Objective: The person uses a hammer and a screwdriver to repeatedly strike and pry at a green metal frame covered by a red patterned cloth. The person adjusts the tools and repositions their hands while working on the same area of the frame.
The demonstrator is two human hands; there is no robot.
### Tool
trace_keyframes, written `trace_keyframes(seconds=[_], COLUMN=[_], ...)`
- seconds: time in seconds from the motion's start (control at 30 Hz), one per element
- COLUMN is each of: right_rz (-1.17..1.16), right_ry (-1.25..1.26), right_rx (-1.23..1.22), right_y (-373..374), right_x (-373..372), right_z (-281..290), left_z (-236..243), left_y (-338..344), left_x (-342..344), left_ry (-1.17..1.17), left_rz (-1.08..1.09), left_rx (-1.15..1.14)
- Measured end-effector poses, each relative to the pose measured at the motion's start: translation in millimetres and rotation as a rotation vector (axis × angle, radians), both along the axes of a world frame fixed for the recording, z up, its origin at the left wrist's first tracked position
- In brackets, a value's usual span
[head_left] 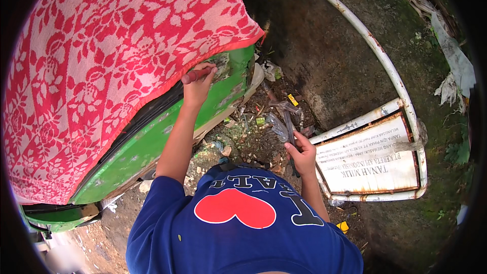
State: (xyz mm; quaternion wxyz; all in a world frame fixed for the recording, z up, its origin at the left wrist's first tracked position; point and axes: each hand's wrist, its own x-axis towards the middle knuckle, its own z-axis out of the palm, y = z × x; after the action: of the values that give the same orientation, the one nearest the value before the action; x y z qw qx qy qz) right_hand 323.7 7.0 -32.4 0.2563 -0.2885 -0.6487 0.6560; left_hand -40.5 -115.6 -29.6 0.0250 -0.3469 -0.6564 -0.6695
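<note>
My left hand point(197, 90) is closed around a reddish-brown round handle point(195, 75) at the edge of a green car body point(203, 112). The tool's working end is hidden from me. Just beyond the fingers the paint gives way to a rough, bare grey patch point(221, 66). Lower and to the right, my right hand point(303, 156) grips a long dark tool that looks like a hammer point(288, 122), pointing away from me over the littered ground. Clear plastic point(277, 128) lies beside its shaft.
A red and pink floral cloth point(111, 45) covers most of the car at left. On the right, a white pipe frame point(373, 40) carries a rusty-edged sign point(368, 158). Stones, plastic scraps and a yellow wrapper point(292, 100) litter the ground between.
</note>
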Motion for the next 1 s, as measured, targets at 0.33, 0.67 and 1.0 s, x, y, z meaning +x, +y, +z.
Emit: trace_keyframes(seconds=[0.33, 0.67, 1.0], right_rz=[0.008, -0.027, -0.005], right_ry=[0.006, 0.007, -0.01], right_rx=[-0.006, -0.022, -0.032], right_y=[-5.3, -10.0, -15.1], right_x=[3.6, 7.6, 8.5], right_z=[-4.5, -7.9, -6.6], left_z=[12.9, 26.5, 8.0], left_y=[8.3, -13.9, -7.9], left_x=[-2.0, 28.0, 23.8], left_ry=[-0.083, -0.388, -0.162], left_rz=[-0.019, -0.226, -0.165], left_rx=[0.005, 0.083, 0.04])
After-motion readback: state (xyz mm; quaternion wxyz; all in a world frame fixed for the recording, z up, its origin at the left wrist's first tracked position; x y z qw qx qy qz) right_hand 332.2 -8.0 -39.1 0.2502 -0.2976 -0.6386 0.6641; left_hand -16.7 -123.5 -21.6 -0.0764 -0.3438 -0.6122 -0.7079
